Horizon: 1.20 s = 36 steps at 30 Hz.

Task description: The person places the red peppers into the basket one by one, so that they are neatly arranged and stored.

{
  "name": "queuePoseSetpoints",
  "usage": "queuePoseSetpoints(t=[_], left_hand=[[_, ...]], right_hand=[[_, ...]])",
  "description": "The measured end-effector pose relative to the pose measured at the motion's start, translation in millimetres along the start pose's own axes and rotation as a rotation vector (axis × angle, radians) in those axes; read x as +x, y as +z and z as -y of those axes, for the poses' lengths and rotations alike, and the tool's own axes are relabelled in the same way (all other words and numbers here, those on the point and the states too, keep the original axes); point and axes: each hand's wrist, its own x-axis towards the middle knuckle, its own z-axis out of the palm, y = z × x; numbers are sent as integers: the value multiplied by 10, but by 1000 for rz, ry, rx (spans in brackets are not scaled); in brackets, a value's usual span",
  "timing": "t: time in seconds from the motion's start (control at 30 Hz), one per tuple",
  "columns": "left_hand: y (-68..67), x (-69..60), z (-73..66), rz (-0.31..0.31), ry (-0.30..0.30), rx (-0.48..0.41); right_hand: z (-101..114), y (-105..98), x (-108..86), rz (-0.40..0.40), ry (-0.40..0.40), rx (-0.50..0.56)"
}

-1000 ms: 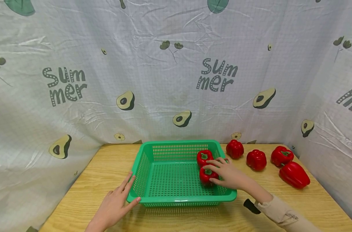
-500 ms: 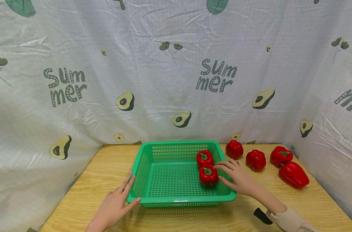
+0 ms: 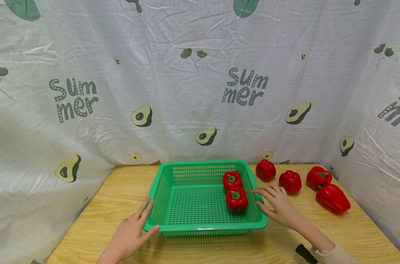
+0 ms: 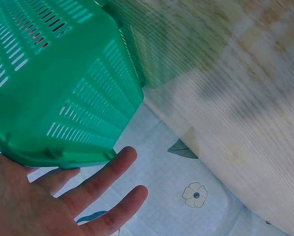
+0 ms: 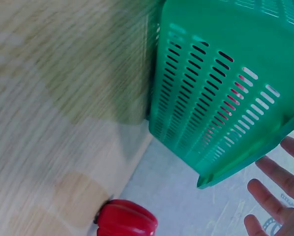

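Head view, basket: A green basket [image 3: 206,227] is set on the wooden table [image 3: 97,223].
Head view, basket contents: Two red peppers are held at the right side of the basket, a rear pepper [image 3: 232,181] and a front pepper [image 3: 236,201]; both are stood upright, stems up, one just beside the other.
Head view, left hand: The left hand [image 3: 129,231] is placed at the near part of the left rim, with fingers and thumb spread.
Head view, right hand: The right hand [image 3: 280,206] is positioned at the right rim, fingers loosely extended and parted, thumb directed toward the rim. The forearm is partly covered by a pale sleeve [image 3: 334,255].
Head view, loose peppers: Four are laid to the right of the basket: a back pepper [image 3: 266,170], a middle pepper [image 3: 290,182], a stem-facing pepper [image 3: 318,177] and, close beside it, a side-lying pepper [image 3: 333,199].
Head view, backdrop: The table is bordered by a printed cloth [image 3: 173,91].
Left wrist view, grip: Fingers are seen spread beneath the basket rim.
Right wrist view, grip: Parted fingers are shown beside the rim; whether it is touched cannot be told. Red is seen through the basket slots.
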Motion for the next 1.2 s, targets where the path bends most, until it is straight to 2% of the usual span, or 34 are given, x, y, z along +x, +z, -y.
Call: queuePoseSetpoints(t=[0.27, 0.57, 0.77, 1.07, 1.2], left_hand=[[6, 10, 2, 14, -4, -5], [2, 18, 0, 44, -16, -15], [-9, 8, 2, 23, -7, -9], [-8, 6, -1, -6, 12, 10], [-2, 0, -1, -12, 14, 18]], right_hand=[[-105, -16, -111, -45, 41, -26], [-366, -47, -305, -100, 80, -79], [-519, -36, -368, -124, 114, -101], [-681, 3, -361, -73, 255, -162], [-749, 14, -350, -78, 273, -195]])
